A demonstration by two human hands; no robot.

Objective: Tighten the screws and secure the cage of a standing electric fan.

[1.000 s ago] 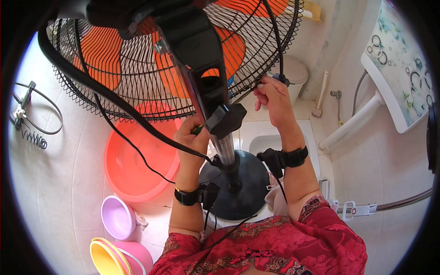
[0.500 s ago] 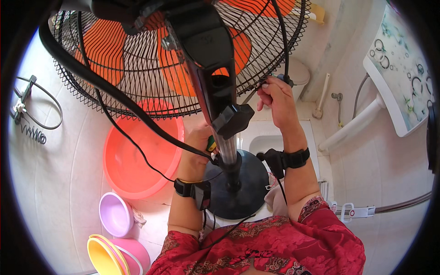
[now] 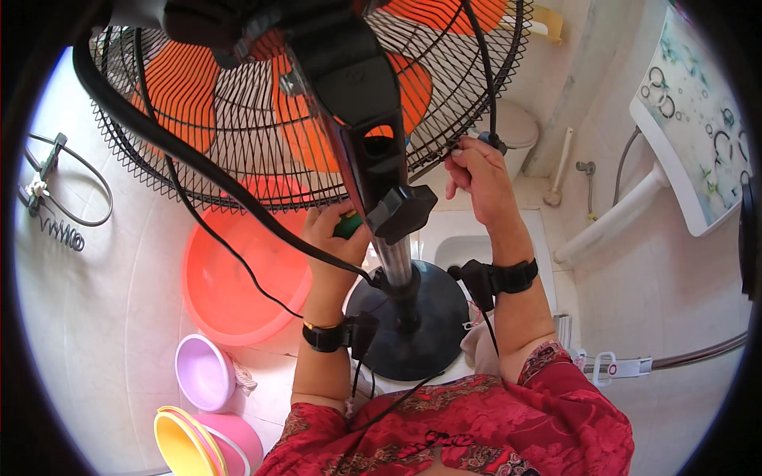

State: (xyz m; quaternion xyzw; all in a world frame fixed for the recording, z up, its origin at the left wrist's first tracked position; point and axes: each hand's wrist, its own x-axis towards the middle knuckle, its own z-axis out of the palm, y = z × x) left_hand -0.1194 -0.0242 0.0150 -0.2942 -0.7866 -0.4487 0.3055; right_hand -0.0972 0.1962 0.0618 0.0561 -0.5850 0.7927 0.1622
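A black pedestal fan (image 3: 379, 186) stands in front of me, its wire guard (image 3: 238, 139) covering orange blades (image 3: 182, 87). My left hand (image 3: 337, 238) is closed round a green-handled tool (image 3: 348, 225) just left of the pole, under the guard's lower rim. The pole hides the tool's far end, so its kind is unclear. To the pole's right, my right hand (image 3: 482, 178) pinches at the guard's rim with curled fingers. A black clamp knob (image 3: 403, 213) juts from the pole between both hands. The round black base (image 3: 409, 333) rests below.
A large coral basin (image 3: 238, 278) lies behind my left forearm. Nearer are a purple basin (image 3: 205, 373) and pink and yellow buckets (image 3: 230, 444). A squat toilet (image 3: 528, 238) is set in the floor. A black cable (image 3: 230, 198) crosses the guard. A washbasin (image 3: 690, 127) stands at right.
My left hand has moved up and away from me, toward the guard's lower rim, with the green-handled tool. The right hand has shifted only slightly, staying at the rim.
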